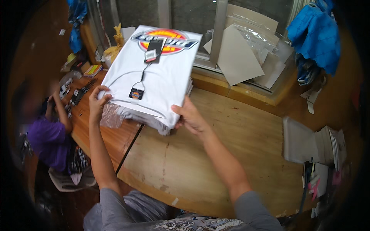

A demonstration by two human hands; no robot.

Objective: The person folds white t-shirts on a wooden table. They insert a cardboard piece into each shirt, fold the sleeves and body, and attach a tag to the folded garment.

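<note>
A folded white T-shirt (162,81) with a red, yellow and blue chest print is held flat between my two hands. My left hand (101,102) pinches its near left corner, thumb on top. At the near right corner, my right hand (189,115) grips the edge, its thumb above and its fingers mostly hidden beneath. A black hang tag (154,52) with a white sticker lies on the print, its cord running to a small black label (136,93) at the collar. Under the shirt shows part of a stack of folded garments (148,120), with clear plastic (111,117) beside it.
A wooden table (216,154) spreads before me, joined to a redder tabletop (96,131) at left. There a person in purple (48,133) sits working. Cardboard sheets (241,56) lean on the window. Stacked boards (323,144) stand at right; blue plastic (316,36) hangs above.
</note>
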